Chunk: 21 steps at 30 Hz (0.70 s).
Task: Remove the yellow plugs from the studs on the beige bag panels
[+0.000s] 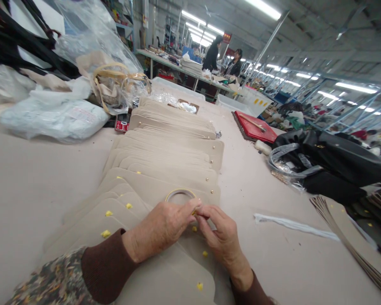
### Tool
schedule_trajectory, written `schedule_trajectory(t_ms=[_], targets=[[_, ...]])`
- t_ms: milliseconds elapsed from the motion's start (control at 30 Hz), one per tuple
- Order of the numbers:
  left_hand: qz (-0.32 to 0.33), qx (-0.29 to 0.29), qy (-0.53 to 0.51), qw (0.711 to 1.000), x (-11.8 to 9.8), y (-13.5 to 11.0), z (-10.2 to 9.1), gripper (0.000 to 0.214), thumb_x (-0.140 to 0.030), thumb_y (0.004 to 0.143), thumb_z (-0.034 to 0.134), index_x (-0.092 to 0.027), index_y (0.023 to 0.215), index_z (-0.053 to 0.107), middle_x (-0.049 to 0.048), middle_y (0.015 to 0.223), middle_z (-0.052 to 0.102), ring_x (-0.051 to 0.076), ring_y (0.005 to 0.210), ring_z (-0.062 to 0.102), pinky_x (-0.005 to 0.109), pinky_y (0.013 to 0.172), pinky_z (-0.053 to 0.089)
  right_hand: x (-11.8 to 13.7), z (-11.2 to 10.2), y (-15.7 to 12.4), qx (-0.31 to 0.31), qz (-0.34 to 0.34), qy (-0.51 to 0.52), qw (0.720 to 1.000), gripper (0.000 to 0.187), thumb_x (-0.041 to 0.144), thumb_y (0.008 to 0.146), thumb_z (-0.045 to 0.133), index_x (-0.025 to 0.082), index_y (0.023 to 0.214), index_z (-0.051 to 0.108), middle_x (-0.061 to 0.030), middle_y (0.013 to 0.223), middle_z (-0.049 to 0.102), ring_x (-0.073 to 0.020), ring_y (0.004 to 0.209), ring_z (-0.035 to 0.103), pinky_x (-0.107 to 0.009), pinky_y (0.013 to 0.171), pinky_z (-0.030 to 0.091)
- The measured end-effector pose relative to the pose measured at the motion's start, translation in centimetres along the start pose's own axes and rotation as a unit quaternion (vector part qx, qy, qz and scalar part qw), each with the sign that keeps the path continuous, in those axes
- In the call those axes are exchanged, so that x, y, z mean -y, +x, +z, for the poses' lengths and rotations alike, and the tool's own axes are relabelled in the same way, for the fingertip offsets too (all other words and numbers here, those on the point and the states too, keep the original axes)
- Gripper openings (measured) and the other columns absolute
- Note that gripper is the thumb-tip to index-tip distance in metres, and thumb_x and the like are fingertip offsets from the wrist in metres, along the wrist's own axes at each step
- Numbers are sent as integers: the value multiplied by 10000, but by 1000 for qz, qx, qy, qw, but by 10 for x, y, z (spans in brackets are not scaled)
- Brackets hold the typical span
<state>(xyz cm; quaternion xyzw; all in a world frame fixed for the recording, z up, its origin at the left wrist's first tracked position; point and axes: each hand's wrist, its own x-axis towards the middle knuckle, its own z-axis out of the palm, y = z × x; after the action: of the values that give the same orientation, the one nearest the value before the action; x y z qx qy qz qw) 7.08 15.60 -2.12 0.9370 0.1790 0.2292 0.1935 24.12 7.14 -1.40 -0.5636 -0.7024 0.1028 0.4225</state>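
A ring-shaped roll of tape (180,191) is upright above the overlapping beige panels (165,148), its lower part hidden by the fingers. The left hand (169,222) has its grip closed around the near side of the roll; the right hand (220,228) keeps a narrow grip, thumb and fingertips drawn together beside the left thumb (whether a tape end lies between them, I cannot tell).

If the right fingertips slip, a thin tape end could curl back or stick to skin. The wrists and sleeves pass low over the panels, so a dragging cuff might skew the fanned row or lift one of the yellow pieces (105,233) dotted on them.

Farther out on the bench (273,267), a clear plastic bag (123,80) holds tan straps and cloth-like pieces; the white package (53,114) beside it hides its contents. A shallow translucent tray (178,89) sits beyond the panels, its inside unreadable. At right, a black bag (336,156) with plastic-wrapped handles slumps over, contents unseen, near a stack of strips (346,228), which could slide if nudged.
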Motion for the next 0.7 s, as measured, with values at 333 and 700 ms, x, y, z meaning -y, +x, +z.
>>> schedule_trajectory(t_ms=[333,700], targets=[[-9,-34,-18,999,2,5,-4,154,-198,995,375,-188,918,509,0,738,619,158,683,628,251,586,434,4,9,7,-69,9,-62,996,152,94,789,554,186,743,666,-20,641,678,-132,549,611,-236,565,485],[26,-96,67,993,-8,5,3,170,-95,949,405,-179,833,497,-9,697,549,149,618,532,262,562,406,-21,6,17,-97,427,287,852,309,413,615,800,150,710,669,16,507,637,-110,405,572,-211,424,487]])
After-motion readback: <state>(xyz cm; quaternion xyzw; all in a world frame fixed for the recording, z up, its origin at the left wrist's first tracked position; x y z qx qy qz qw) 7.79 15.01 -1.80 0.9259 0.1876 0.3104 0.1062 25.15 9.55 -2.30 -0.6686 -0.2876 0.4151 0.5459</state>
